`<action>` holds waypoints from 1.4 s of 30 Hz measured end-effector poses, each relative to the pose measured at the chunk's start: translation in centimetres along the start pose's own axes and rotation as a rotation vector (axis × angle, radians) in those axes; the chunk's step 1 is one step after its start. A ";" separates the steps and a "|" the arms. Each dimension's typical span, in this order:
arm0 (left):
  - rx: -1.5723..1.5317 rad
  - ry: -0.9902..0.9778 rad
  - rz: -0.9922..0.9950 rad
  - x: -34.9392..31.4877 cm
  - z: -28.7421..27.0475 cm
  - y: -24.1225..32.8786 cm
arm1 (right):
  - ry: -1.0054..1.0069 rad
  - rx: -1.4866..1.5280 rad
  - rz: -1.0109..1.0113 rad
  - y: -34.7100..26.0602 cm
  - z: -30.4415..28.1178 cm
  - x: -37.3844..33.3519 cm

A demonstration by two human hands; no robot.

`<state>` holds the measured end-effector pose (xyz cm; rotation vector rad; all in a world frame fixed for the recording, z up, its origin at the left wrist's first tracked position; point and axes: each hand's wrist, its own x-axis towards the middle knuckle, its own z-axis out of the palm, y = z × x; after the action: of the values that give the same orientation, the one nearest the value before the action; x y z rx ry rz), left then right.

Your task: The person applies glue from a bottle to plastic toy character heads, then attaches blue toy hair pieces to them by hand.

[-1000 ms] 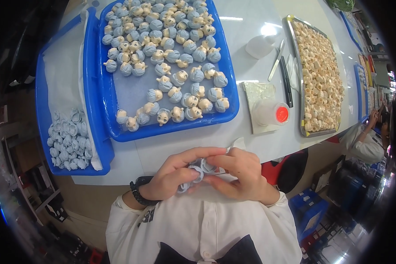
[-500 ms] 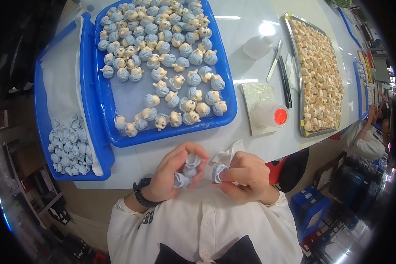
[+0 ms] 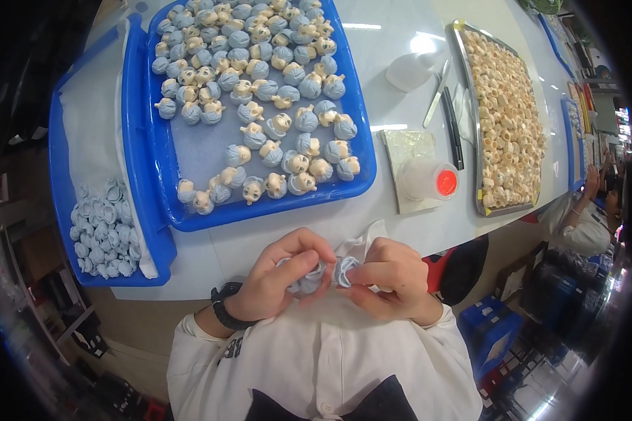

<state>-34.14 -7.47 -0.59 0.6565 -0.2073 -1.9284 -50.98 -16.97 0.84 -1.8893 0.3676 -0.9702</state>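
My left hand (image 3: pixel 270 277) is closed around a few pale blue doll hair pieces (image 3: pixel 309 282), its thumb laid over them and partly hiding them. Between the thumb and fingers of my right hand (image 3: pixel 395 278) is a single pale blue hair piece (image 3: pixel 343 269), its hollow side showing. Both hands are close together in front of my chest, at the table's near edge. A crumpled white cloth or tissue (image 3: pixel 361 242) lies right behind the right hand. More loose hair pieces (image 3: pixel 105 235) are heaped in the narrow blue bin (image 3: pixel 163 263) at the left.
A large blue tray (image 3: pixel 274 212) holds many doll heads with blue hair. Right of it stand a plastic bottle (image 3: pixel 409 72), tweezers (image 3: pixel 436 95), a black pen-like tool (image 3: pixel 453 133) and a clear jar (image 3: pixel 421 179). A metal tray (image 3: pixel 480 189) carries many beige hollow pieces. Another person (image 3: pixel 586 224) sits far right.
My hands have come nearer each other. The left thumb has moved over the hair pieces in that hand, and the right hand's piece has shifted slightly left.
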 end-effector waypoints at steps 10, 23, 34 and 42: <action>0.463 0.047 0.242 0.1 0.8 0.1 | -0.033 -0.093 -0.016 -0.1 0.2 0.3; 0.072 0.007 0.250 -0.6 -0.2 -0.4 | -0.186 0.232 0.121 -1.4 -2.4 -0.2; -0.367 -0.188 0.241 0.1 -0.6 -0.5 | -0.067 0.171 0.236 -2.0 -2.2 -0.1; -0.138 -0.096 0.191 -0.5 0.1 -0.1 | -0.125 0.165 0.311 -2.0 -2.6 0.1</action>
<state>-34.17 -7.00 -0.36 0.4366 -0.1882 -1.7733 -53.17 -17.64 3.26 -1.6725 0.4752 -0.6512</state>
